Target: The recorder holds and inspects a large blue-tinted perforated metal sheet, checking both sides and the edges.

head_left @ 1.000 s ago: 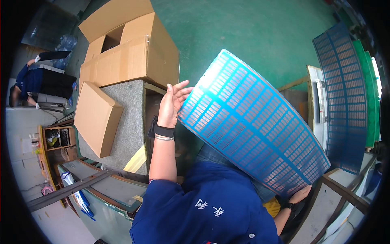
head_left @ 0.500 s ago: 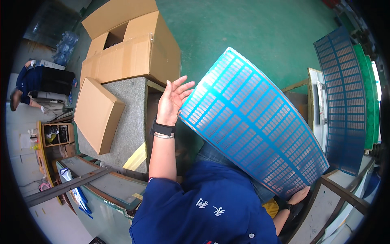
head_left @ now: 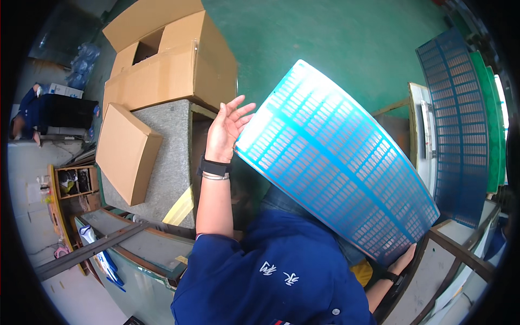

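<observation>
A large blue sheet panel (head_left: 336,162), printed with rows of small pale rectangles, slants in front of me with bright glare on its upper part. At its lower right end my right hand (head_left: 402,261) holds the edge, its fingers partly hidden by the sheet. My left hand (head_left: 226,131) is raised by the panel's left corner, palm up and fingers spread. That corner meets the side of the palm; whether it rests there I cannot tell.
An open cardboard box (head_left: 162,59) and a smaller closed carton (head_left: 124,154) stand on a grey table (head_left: 176,130) at left. To the right, a similar blue panel (head_left: 457,130) leans by green sheets (head_left: 487,119) and a metal frame (head_left: 460,254). Another person (head_left: 54,116) bends over at far left.
The panel has tilted slightly, and glare now covers more of its upper part. My left hand has shifted a little left with the corner. The other person has bent lower.
</observation>
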A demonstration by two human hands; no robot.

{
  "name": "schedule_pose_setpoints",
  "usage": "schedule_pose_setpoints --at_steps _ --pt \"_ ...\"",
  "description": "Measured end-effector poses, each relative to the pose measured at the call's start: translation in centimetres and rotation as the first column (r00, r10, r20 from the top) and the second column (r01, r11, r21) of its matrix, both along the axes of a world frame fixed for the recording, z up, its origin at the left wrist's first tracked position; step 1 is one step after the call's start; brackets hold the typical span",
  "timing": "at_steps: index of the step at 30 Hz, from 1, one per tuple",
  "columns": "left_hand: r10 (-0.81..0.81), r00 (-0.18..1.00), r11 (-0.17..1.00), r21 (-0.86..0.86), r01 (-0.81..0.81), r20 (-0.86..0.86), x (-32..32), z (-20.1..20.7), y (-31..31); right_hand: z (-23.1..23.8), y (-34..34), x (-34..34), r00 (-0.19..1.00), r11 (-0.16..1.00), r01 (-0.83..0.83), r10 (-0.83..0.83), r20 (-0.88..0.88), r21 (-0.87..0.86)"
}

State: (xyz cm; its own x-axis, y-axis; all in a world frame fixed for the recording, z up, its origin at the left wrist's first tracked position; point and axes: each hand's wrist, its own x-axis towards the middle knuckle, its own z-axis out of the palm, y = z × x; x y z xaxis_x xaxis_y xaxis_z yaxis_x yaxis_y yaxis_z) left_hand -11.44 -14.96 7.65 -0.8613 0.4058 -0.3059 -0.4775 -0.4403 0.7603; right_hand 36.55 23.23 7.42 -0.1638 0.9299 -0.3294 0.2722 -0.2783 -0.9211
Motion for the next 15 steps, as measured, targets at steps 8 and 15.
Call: schedule_pose_setpoints --at_steps 8,15 --pt "-0.023 0.998 0.997 -0.072 0.026 0.050 -0.7 -2.6 0.9 1.3 0.5 1.8 0.997 0.999 -0.025 0.023 -0.078 -0.020" --pt "-0.060 0.994 0.988 -0.134 0.072 0.090 -0.7 -7.6 1.9 5.5 0.3 0.1 0.979 0.985 -0.169 0.164 -0.118 -0.032"
